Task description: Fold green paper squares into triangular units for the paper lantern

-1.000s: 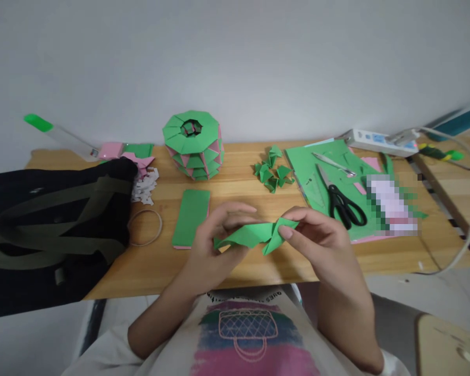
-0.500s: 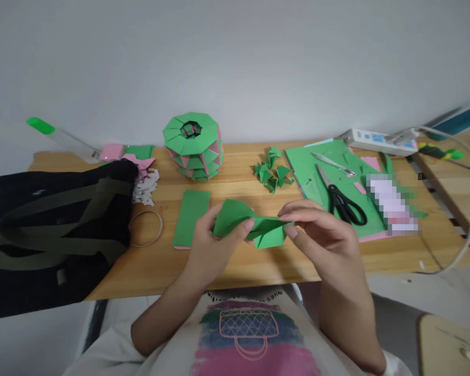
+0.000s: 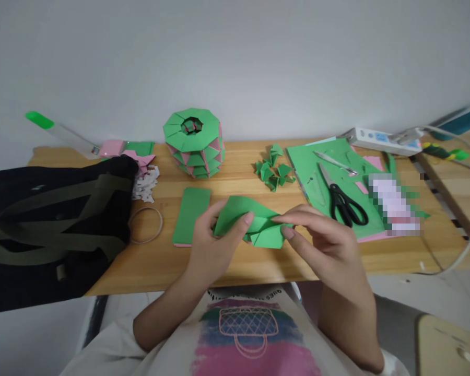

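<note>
A folded green paper piece [image 3: 264, 230] is held above the front part of the wooden table. My left hand [image 3: 221, 240] grips its left side, with the thumb lying on top of the paper. The thumb and index finger of my right hand [image 3: 321, 235] pinch the paper's right end. Under and beside my left hand lies a stack of green paper strips [image 3: 191, 214] with a pink edge showing. Behind the paper, several small folded green pieces [image 3: 273, 169] lie in a loose group.
A green and pink folded paper ball [image 3: 194, 143] stands at the back. On the left are a black bag [image 3: 55, 230], white scraps [image 3: 145, 185] and a ring [image 3: 145, 225]. On the right, black-handled scissors [image 3: 342, 201] lie on green sheets [image 3: 317, 167], near a power strip [image 3: 384, 141].
The green paper's left part has swung a little to the right and now overlaps more of its middle. My left thumb has risen slightly, while my right fingers still pinch the end.
</note>
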Demonstrator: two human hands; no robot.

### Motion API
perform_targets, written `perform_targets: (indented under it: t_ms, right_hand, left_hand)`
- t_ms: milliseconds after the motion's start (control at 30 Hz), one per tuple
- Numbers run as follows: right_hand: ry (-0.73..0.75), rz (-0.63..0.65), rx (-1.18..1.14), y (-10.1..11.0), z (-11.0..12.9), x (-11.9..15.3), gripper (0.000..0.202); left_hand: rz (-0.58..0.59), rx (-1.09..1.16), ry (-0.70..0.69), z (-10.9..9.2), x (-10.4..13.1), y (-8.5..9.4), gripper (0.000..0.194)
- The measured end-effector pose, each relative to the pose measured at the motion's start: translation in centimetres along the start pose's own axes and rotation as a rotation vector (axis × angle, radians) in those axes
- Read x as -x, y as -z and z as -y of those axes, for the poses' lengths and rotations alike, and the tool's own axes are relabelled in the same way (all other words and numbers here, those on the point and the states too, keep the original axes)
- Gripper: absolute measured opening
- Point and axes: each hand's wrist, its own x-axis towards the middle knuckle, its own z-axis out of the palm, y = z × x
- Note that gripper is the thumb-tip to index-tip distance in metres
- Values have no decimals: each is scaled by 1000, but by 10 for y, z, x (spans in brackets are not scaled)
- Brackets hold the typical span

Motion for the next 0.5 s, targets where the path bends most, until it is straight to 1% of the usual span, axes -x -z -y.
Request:
perform_targets:
  t_ms: [133,233,300,400,500]
  right_hand:
    - [-62,-50,29,-1,-1,3,38]
    - [-96,-77,29,-2,-1,3,35]
    - [-117,-97,13,-3,-1,2,32]
    - [-151,-111,-6,-4,-1,1,30]
    - [-216,-111,-46,-4,-2,-1,22]
  left_hand:
    - [11,-46,18,-2,1,2,13]
    - [81,-133,23,-3,1,4,19]
    - [105,-169,24,-4,1,5,22]
    - [98,-207,12,-3,0,5,21]
    - [102,-243,-20,0,-1,6,18]
